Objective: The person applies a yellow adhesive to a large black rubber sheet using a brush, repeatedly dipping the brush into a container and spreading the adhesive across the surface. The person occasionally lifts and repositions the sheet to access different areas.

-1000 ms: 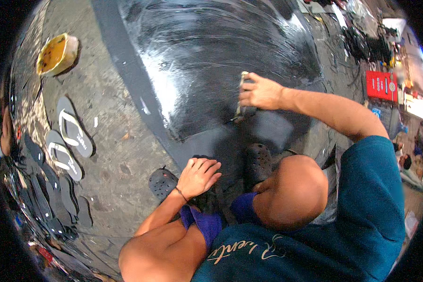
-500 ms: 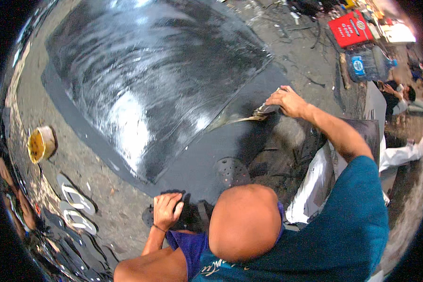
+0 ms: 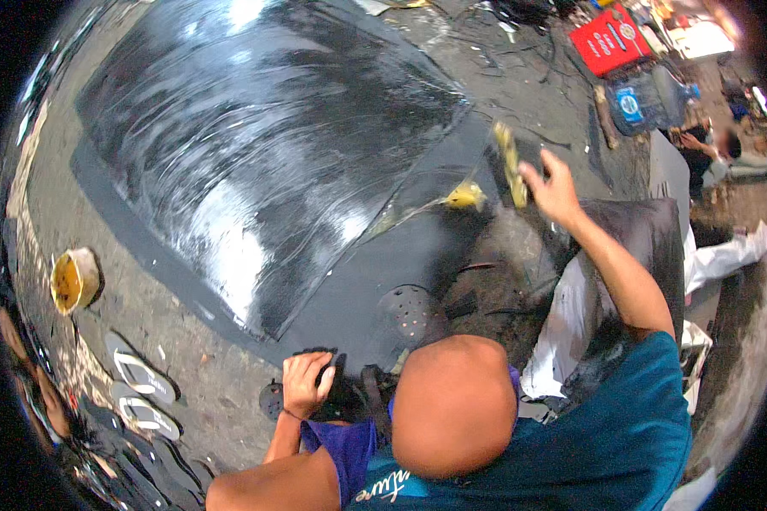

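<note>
My right hand grips a flat spreader, a narrow strip smeared with yellow glue-like paste, lifted at the right edge of a dark sheet and blurred by motion. Just left of it a yellow dollop of paste sits on the bare grey border. A thin streak of it runs left to the glossy black area, which carries curved, wet-looking swipe marks. My left hand rests at the sheet's near edge, fingers together and thumb apart, holding nothing visible.
A tub of amber paste and a pair of flip-flops stand on the left floor. At the far right are a red can and a large clear water bottle. Another person sits beyond. A perforated dark shoe touches the sheet.
My right hand has moved right, lifting the spreader off the sheet and turning it more upright. A yellow dollop now shows where it was. My left hand stays put.
</note>
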`<state>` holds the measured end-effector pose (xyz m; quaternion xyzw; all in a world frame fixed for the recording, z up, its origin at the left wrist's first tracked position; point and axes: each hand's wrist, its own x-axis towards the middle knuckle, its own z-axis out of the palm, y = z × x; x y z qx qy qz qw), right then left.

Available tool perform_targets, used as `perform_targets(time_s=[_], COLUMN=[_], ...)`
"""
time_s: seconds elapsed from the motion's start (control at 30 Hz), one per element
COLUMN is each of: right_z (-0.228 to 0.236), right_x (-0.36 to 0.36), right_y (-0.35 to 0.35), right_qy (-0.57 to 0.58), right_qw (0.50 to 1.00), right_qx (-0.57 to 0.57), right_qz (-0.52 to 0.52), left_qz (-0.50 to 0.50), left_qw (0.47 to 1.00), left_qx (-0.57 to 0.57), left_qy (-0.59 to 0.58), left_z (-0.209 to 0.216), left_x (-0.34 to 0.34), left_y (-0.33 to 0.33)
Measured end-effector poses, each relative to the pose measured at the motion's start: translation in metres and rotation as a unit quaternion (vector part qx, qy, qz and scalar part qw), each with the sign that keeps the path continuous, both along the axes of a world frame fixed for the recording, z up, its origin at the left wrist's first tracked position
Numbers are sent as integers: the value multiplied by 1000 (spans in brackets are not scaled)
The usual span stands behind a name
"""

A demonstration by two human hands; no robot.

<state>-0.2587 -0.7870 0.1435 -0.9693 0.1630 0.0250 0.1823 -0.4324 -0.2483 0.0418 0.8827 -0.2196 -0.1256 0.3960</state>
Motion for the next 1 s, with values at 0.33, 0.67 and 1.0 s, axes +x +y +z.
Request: perform_targets(time_s=[0.33,0.67,1.0], right_z=[-94,-120,-103], right_x=[143,-6,-71], right_y=[141,368,389], right_qy=[85,11,90], right_qw=[986,884,644], right_qx=[-65,22,12], right_qz=[131,466,760], left_qz=[109,525,508], left_qw=[993,841,830], left_qx=[-39,-130,-188], left_qy=[-17,34,129], left_z=[6,-17,-12], left_x=[-5,-8,24], left_y=[22,69,112])
